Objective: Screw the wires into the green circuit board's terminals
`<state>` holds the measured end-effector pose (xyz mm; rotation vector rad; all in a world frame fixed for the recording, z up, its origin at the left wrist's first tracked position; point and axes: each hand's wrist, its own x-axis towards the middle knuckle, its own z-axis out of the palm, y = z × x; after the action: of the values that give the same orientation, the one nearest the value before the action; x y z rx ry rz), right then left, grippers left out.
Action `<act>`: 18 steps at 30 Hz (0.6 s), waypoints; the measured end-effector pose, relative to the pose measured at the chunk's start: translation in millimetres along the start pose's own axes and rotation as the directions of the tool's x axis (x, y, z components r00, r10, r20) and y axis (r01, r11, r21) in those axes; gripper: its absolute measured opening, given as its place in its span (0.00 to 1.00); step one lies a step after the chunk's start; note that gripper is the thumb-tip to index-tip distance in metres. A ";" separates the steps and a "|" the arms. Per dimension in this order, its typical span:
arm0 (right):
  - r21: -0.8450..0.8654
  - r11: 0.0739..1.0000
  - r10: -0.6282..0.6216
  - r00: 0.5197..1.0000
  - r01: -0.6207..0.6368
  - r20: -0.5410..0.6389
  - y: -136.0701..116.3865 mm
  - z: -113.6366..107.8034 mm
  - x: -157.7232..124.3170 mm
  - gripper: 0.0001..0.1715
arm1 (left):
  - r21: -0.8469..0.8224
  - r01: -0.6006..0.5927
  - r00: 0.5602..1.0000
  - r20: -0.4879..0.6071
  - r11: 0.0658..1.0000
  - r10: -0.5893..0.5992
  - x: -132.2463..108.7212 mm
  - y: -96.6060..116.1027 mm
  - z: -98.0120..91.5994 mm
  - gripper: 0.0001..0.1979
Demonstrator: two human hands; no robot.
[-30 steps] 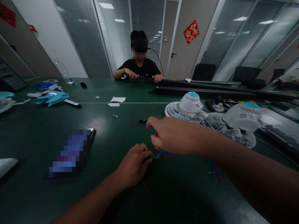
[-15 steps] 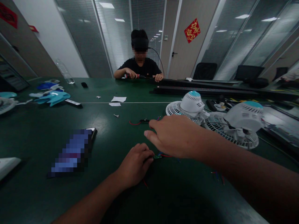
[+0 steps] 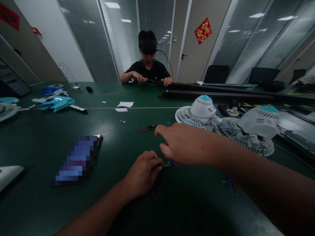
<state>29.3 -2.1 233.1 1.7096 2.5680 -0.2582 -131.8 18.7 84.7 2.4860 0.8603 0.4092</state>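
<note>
My left hand [image 3: 144, 173] rests on the table, thumb and fingers pinched on the left end of a small green circuit board [image 3: 166, 165]. Thin red and blue wires run from the board, and a red wire [image 3: 154, 193] sticks out below that hand. Just above and to the right hovers my right hand [image 3: 182, 142], its index finger bent and its thumb apart from it. An orange-red piece [image 3: 167, 156] shows by the thumb; its shape is mostly hidden behind the hand. Past the right fingertips lies a small black part [image 3: 151, 127] with a red wire.
White fan housings [image 3: 203, 109] with round grilles stand at the right. A phone [image 3: 77, 159] lies at the left, blue fan blades [image 3: 57, 102] behind it. Loose wires [image 3: 231, 184] lie below my right forearm. Across the table a person [image 3: 147, 70] handles a red-and-black tool near long black bars [image 3: 221, 95].
My right hand has shifted a little to the right and its thumb has drawn back, so the orange-red piece now shows. The left hand stays on the circuit board.
</note>
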 end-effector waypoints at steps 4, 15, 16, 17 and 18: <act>0.020 1.000 -0.002 1.000 0.002 0.008 1.1 -0.9 -1.4 0.28 | -0.001 -0.006 1.000 -0.009 1.000 0.006 -0.6 -1.0 1.3 0.10; 0.028 1.000 0.007 1.000 -0.007 0.021 1.8 -0.1 -0.8 0.28 | -0.008 0.003 1.000 -0.005 1.000 -0.003 0.5 1.0 -0.5 0.10; 0.029 1.000 0.008 1.000 -0.009 0.026 1.6 -0.6 -0.9 0.28 | -0.007 0.001 1.000 -0.007 1.000 -0.001 0.3 0.8 -0.2 0.10; 0.028 1.000 0.007 1.000 -0.007 0.028 1.5 -0.9 -1.0 0.28 | -0.007 0.000 1.000 -0.010 1.000 0.000 0.0 0.5 0.0 0.10; 0.028 1.000 0.006 1.000 -0.006 0.028 1.4 -1.0 -1.1 0.28 | -0.008 -0.002 1.000 -0.011 1.000 0.002 -0.3 0.2 0.2 0.10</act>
<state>31.0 -2.4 234.1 1.7098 2.5511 -0.3166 -131.8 18.3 84.6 2.4800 0.8592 0.4257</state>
